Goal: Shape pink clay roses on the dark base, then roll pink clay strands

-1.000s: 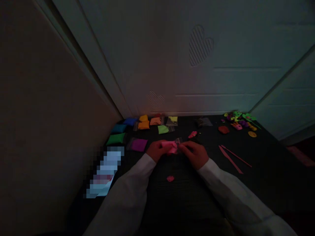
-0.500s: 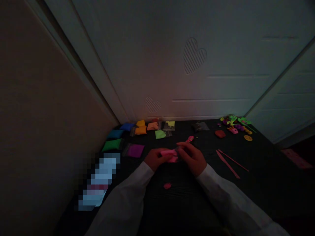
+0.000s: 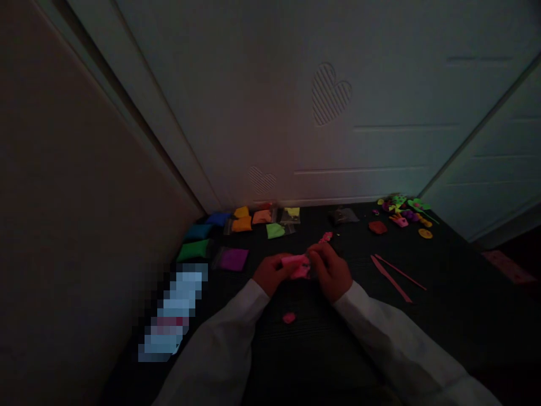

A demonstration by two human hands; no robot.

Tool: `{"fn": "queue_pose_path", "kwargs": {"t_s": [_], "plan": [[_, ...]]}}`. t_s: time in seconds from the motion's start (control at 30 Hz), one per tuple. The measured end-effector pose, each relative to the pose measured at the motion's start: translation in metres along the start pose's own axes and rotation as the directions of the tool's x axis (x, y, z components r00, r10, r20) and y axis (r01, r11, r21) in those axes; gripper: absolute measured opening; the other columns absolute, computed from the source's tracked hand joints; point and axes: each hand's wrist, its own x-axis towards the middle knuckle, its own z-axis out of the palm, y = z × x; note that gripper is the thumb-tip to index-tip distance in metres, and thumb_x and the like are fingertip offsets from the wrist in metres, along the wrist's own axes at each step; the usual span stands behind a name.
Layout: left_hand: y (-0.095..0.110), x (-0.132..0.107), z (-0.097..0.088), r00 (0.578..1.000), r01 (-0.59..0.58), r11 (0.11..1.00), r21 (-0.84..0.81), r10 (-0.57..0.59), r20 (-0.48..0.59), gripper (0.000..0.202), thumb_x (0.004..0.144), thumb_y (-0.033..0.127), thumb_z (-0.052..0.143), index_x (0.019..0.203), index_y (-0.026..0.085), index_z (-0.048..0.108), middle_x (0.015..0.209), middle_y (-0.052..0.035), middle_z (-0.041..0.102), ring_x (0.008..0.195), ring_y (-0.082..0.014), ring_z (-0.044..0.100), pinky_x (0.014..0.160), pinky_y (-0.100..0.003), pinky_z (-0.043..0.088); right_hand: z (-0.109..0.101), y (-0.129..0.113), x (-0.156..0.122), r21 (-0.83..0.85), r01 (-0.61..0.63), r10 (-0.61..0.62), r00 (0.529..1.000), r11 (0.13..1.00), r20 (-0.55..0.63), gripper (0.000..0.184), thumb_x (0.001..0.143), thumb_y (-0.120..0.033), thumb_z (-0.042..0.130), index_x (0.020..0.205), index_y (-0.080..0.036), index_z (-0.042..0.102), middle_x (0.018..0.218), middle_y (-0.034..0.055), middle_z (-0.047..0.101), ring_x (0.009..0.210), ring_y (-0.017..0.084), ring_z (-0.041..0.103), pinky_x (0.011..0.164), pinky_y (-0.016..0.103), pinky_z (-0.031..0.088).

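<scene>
Both hands meet over a dark mat (image 3: 456,316) in dim light. My left hand (image 3: 270,274) and my right hand (image 3: 330,270) are both closed on a pink packet of clay (image 3: 297,265) held between them, just above the mat. A small pink lump of clay (image 3: 289,318) lies on the mat below the hands. Another pink piece (image 3: 326,237) lies just beyond my right hand. White sleeves cover both arms.
Several coloured clay packets, among them green (image 3: 193,250), purple (image 3: 232,259), blue (image 3: 217,218) and orange (image 3: 242,224), lie at the left. Two pink modelling sticks (image 3: 395,275) lie at the right. Small clay figures (image 3: 401,211) sit by the white cabinet door (image 3: 329,96).
My hands have drawn closer together around the pink packet, the right hand shifting a little left. The view has tilted slightly; the things on the mat have not moved.
</scene>
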Motion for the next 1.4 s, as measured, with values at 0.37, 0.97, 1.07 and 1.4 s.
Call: {"fn": "queue_pose_path", "kwargs": {"t_s": [0.37,0.97,1.07,1.4], "plan": [[-0.004,0.004,-0.006,0.994,-0.024,0.998,-0.061,0.017,-0.110,0.035,0.068,0.041,0.056,0.090,0.015,0.063,0.073,-0.0024,0.064,0.068,-0.0142,0.054,0.062,-0.023,0.040,-0.001,0.002,0.001,0.035,-0.048,0.045,0.996,0.998,0.076,0.021,0.080,-0.036,0.041,0.082,-0.018,0.052,0.062,-0.0015,0.051,0.058,0.010,0.048,0.055,0.022,0.038],[0.000,-0.003,-0.013,0.871,-0.439,0.871,0.220,0.473,-0.136,0.017,0.067,0.027,0.062,0.083,0.022,0.065,0.090,-0.0045,0.061,0.095,-0.0173,0.050,0.087,-0.034,0.039,0.004,0.000,-0.001,-0.157,0.256,-0.232,0.960,0.954,0.156,0.017,0.081,-0.024,0.042,0.086,-0.018,0.057,0.079,0.0036,0.058,0.073,0.013,0.053,0.067,0.025,0.043],[0.003,-0.004,-0.015,0.827,-0.481,0.825,0.295,0.539,-0.161,0.010,0.066,0.024,0.062,0.075,0.022,0.066,0.082,-0.0035,0.063,0.092,-0.0175,0.050,0.085,-0.035,0.040,0.008,0.005,-0.001,-0.146,0.330,-0.309,0.939,0.933,0.147,0.020,0.081,-0.020,0.040,0.092,-0.019,0.056,0.085,0.0050,0.059,0.081,0.013,0.054,0.074,0.027,0.044],[-0.005,-0.001,-0.020,0.851,-0.420,0.863,0.281,0.482,-0.207,0.007,0.066,0.025,0.062,0.071,0.021,0.064,0.075,-0.0020,0.061,0.085,-0.0156,0.053,0.081,-0.032,0.042,0.008,0.004,-0.001,-0.140,0.274,-0.262,0.960,0.951,0.100,0.015,0.080,-0.018,0.042,0.085,-0.018,0.057,0.078,0.0028,0.058,0.076,0.012,0.053,0.071,0.024,0.043]]}}
